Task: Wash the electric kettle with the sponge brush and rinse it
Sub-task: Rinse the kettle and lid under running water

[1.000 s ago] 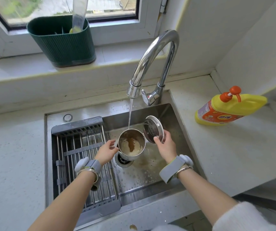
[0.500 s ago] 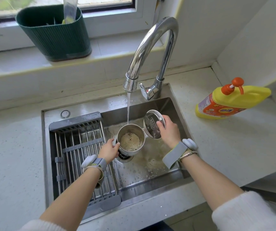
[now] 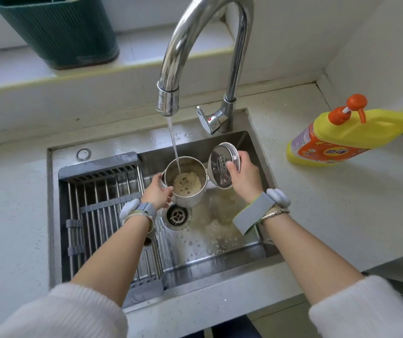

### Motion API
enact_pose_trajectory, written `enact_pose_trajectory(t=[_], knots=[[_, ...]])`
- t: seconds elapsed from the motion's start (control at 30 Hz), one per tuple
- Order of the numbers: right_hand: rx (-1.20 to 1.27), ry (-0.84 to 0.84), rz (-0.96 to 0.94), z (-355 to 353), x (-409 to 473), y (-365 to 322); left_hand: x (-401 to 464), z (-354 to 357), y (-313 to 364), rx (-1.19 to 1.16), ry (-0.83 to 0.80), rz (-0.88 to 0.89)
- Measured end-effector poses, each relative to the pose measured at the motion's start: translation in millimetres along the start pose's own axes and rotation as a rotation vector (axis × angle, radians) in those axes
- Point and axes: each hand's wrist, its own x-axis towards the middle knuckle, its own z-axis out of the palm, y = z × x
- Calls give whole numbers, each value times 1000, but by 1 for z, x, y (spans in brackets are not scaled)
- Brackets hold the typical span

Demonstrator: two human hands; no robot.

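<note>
Rinsing under way: my left hand (image 3: 157, 192) grips the electric kettle (image 3: 186, 182) beneath the running tap (image 3: 168, 98), my right hand (image 3: 243, 174) holding its lid (image 3: 221, 164) open; foamy water remains inside.

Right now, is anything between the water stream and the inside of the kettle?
Nothing visible is. The right hand holds the lid swung aside, the left hand grips the kettle, and the faucet stream falls straight in.

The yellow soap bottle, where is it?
In the head view, the yellow soap bottle lies on the counter at the right, beside the sink and right of the tap.
</note>
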Motion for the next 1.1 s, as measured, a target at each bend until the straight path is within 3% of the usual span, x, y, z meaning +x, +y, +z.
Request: enact_pose_trajectory(t=[0.8, 0.87, 1.0, 1.1], knots=[[13, 68, 7, 11, -13, 3, 11, 2, -21, -206, -53, 26], [38, 58, -7, 11, -12, 5, 8, 1, -21, -163, -8, 47], [89, 43, -1, 11, -13, 9, -12, 0, -10, -95, 297, 221], [114, 34, 21, 9, -16, 8, -30, 3, 0, -229, 303, 264]])
